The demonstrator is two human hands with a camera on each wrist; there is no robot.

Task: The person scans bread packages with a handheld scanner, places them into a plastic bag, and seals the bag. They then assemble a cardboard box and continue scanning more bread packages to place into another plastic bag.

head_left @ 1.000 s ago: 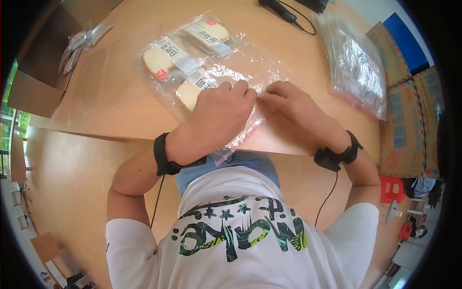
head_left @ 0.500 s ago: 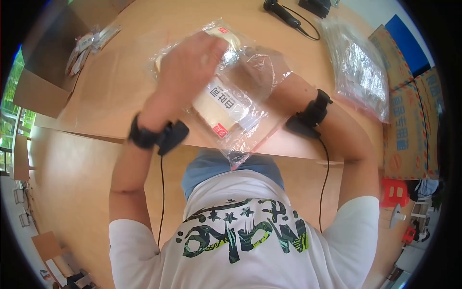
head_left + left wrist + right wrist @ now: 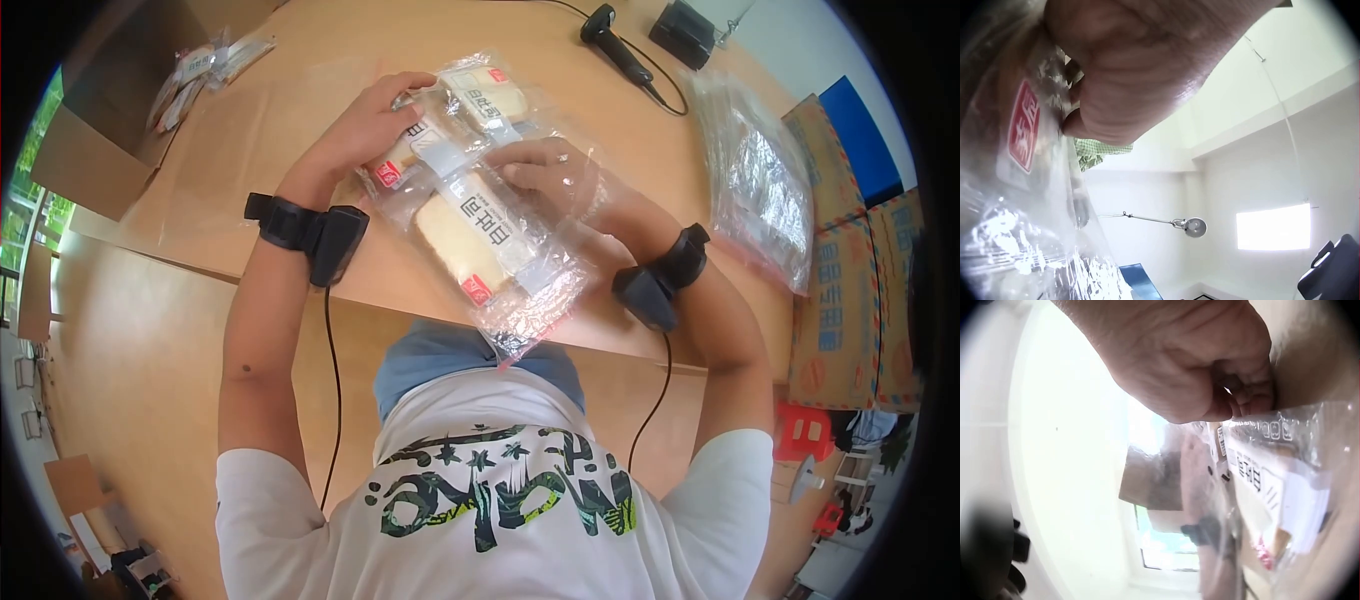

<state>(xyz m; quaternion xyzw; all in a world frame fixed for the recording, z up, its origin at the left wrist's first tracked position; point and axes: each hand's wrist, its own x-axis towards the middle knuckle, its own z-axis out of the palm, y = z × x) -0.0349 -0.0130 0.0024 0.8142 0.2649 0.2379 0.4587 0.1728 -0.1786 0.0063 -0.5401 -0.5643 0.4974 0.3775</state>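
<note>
A large clear plastic bag (image 3: pixel 560 270) lies slanted at the table's front edge, its pinkish end hanging over. Three wrapped slices of white bread are in it: one at the top (image 3: pixel 497 98), one at the left (image 3: pixel 395 160) and one nearer the body (image 3: pixel 450 240). My left hand (image 3: pixel 365 125) grips the bag's upper left side around the left slice; a red label (image 3: pixel 1024 128) shows beside that hand in the left wrist view. On the other side my right hand (image 3: pixel 550 178) pinches the clear film, fingertips curled in the right wrist view (image 3: pixel 1241 406).
A stack of clear bags (image 3: pixel 755 170) lies at the right, beside cardboard boxes (image 3: pixel 840 300). A black scanner (image 3: pixel 618 50) with a cable and a black device (image 3: pixel 683 35) are at the back. An open carton (image 3: pixel 90 165) and small wrapped packs (image 3: pixel 195 70) stand at the left.
Both hands have moved from the bag's near end to its upper part and are spread apart. The slices have shifted right, and the nearest one is uncovered by the hands.
</note>
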